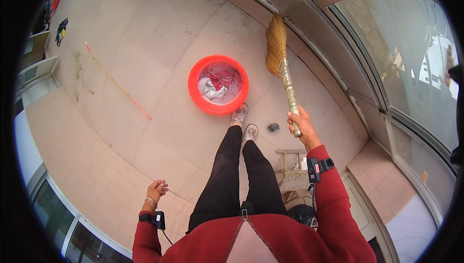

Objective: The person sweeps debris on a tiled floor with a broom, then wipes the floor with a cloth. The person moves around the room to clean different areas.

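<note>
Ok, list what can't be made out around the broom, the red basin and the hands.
Head view only:
- Straw broom with foil-wrapped handle: the handle's end is hidden inside the right hand.
- Round red plastic basin: the soaking red and white cloths are blurred by cloudy water, so their kind is unclear.
- Left hand: loosely curled; too small to tell whether it holds anything.
- Small dark lump on the floor: too small to identify.

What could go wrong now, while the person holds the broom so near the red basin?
1. The red basin of wet clothes sits right at the person's feet; a step forward might tip it.
2. The right hand holds the broom near the glass wall; a wide swing might hit it.
3. The thin stick lying on the floor may cause a trip.
</note>
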Tool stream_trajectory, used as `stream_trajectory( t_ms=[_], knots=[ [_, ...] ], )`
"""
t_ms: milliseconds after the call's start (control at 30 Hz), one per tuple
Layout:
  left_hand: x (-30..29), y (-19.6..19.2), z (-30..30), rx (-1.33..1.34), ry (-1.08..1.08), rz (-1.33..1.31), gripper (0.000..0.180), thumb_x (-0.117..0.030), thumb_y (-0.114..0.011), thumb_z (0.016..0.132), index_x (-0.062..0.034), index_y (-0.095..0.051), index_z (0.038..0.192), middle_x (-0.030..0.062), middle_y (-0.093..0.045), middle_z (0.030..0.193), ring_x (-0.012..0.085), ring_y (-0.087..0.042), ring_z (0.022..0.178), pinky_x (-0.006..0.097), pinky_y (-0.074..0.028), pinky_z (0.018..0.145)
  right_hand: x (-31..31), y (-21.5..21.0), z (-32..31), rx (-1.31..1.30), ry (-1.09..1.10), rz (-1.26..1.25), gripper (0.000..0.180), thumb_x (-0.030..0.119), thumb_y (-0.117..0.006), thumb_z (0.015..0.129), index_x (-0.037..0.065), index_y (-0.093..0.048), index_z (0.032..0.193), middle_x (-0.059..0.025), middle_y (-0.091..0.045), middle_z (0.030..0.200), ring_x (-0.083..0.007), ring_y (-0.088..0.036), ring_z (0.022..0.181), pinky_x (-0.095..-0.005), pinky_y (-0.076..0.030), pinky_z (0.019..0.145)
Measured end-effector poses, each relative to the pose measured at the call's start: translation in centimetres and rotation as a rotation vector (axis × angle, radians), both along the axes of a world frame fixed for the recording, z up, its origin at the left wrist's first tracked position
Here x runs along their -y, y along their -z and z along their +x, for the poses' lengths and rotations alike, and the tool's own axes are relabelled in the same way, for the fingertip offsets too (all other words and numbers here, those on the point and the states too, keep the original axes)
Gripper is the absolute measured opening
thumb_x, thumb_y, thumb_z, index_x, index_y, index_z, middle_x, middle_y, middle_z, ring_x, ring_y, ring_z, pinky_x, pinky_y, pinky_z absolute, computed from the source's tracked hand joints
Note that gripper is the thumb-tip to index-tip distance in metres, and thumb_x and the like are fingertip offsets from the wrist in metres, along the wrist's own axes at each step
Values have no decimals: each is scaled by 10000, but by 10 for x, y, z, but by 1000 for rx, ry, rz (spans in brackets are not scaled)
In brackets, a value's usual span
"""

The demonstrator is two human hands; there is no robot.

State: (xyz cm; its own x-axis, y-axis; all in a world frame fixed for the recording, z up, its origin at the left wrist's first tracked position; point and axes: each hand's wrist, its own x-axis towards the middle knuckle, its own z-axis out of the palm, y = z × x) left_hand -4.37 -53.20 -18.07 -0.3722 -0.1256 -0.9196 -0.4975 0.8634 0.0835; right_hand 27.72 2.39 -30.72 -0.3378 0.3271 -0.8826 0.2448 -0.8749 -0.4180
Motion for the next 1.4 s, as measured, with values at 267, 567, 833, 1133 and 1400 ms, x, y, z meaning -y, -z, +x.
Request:
stream_trajectory(
  t_ms=[267, 567, 833, 1133, 1400],
  knots=[
    [65, -33, 57, 22, 26, -57, 212, -179, -538, 976, -96, -616, 1155, 74, -701, 1032, 182, -686, 860, 325, -540, 738, 24, -8, 63, -17, 129, -23, 194, 108, -643, 863, 60, -471, 937, -47, -548, 695, -110, -506, 463, -255, -422, 395],
    [108, -80, 34, 34, 75, -151, 244, -209, -533, 973, -98, -610, 1176, 84, -705, 1030, 195, -695, 825, 322, -542, 709, 49, -61, 78, 209, -51, 94, 241, 160, -643, 882, 65, -568, 1090, -19, -562, 658, -87, -504, 455, -240, -399, 395],
    [139, -20, -68, 123, 77, -239, 242, -235, -546, 975, -101, -599, 1169, 94, -696, 1057, 224, -695, 866, 346, -549, 717, 81, -3, -18, 485, 33, 297, 139, 150, -606, 897, 52, -546, 974, -17, -519, 632, -100, -495, 458, -254, -384, 383],
    [182, -9, -311, 105, 18, -124, 215, -215, -530, 976, -115, -604, 1151, 75, -691, 1029, 195, -687, 864, 333, -548, 718, 64, 100, -325, 515, 357, -77, 231, 157, -567, 912, -7, -490, 1056, -83, -547, 653, -188, -537, 480, -326, -450, 406],
    [224, -1, -489, -38, -76, -216, 215, -202, -509, 985, -117, -590, 1164, 61, -682, 998, 184, -679, 831, 323, -539, 712, 64, 118, -618, 159, 144, -88, 180, 147, -578, 922, -10, -511, 983, -85, -557, 666, -166, -529, 485, -311, -430, 399]
  ],
)
